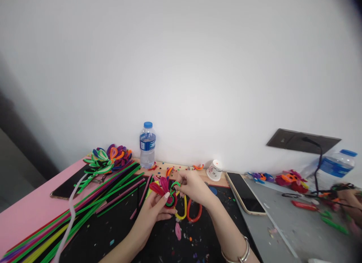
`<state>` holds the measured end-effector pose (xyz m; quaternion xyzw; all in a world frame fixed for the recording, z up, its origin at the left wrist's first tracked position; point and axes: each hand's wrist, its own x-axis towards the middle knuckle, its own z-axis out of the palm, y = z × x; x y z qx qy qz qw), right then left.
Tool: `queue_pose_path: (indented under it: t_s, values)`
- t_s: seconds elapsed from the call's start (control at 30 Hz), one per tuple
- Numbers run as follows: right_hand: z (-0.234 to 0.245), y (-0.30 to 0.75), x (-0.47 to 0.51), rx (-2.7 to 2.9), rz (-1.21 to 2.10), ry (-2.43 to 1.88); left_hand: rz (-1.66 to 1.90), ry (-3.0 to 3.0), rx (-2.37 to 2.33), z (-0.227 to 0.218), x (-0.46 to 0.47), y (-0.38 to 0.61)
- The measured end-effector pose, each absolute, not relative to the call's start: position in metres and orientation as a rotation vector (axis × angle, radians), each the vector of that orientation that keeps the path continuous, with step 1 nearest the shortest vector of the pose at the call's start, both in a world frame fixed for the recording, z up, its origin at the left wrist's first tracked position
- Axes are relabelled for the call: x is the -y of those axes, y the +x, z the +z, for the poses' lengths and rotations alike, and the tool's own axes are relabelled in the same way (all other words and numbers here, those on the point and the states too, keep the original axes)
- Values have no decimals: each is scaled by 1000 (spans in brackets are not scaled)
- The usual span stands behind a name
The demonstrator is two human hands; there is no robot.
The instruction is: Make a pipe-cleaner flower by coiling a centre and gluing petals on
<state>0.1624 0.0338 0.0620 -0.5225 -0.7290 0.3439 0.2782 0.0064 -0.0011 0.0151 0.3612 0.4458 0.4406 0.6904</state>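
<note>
Over the black mat (pixel 113 236), my left hand (pixel 152 208) is closed round a red and pink pipe-cleaner flower (pixel 163 186), thumb across its front. Green curls show in the flower's round lower part. My right hand (pixel 194 185) pinches a green pipe-cleaner end (pixel 176 184) at the flower's right side. Just below the hands are a yellow pipe-cleaner loop (pixel 185 208) and an orange-red loop (pixel 195 216). A small pink fuzzy piece (pixel 178 231) lies nearer to me on the mat.
Long pipe cleaners (pixel 73 214) and a finished flower bunch (pixel 110 157) lie left. A water bottle (pixel 147 146), a paper cup (pixel 215 170) and a phone (pixel 245 193) stand or lie behind and right. Another person's hand (pixel 352 200) shows at far right.
</note>
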Motion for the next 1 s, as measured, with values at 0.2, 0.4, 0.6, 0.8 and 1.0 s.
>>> queue_pose_path:
  t_s: [0.2,0.4,0.6,0.8,1.0]
  values:
    - [65,163,-33,1980,902,-1376,994,803,-990,14,0,6]
    - [66,160,-33,1973,900,-1362,971,834,-990,13,0,5]
    - [68,158,-32,1979,914,-1347,954,857,-1013,8,-5,3]
    - [69,159,-32,2057,714,-1377,963,907,-1041,3,-7,2]
    - [68,161,-31,2093,692,-1388,965,964,-1070,-1,-8,0]
